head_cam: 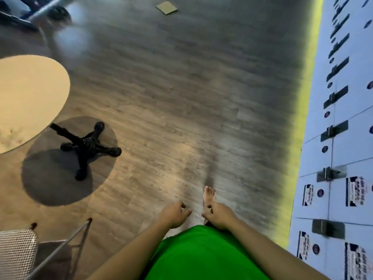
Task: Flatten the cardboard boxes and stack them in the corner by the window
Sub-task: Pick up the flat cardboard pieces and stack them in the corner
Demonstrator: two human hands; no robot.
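Note:
A small flat piece of cardboard [166,8] lies on the wooden floor far ahead, near the top of the view. My left hand [175,214] and my right hand [217,215] hang low in front of my green garment, close together, fingers loosely curled and holding nothing. A bare foot [209,196] shows on the floor just beyond my right hand. The whole view is blurred by motion.
A round beige table [28,98] on a black four-footed base [88,147] stands at the left. A chair with a checked seat [16,251] sits at the lower left. White lockers [343,158] run along the right wall. Dark furniture legs [24,15] show at the top left.

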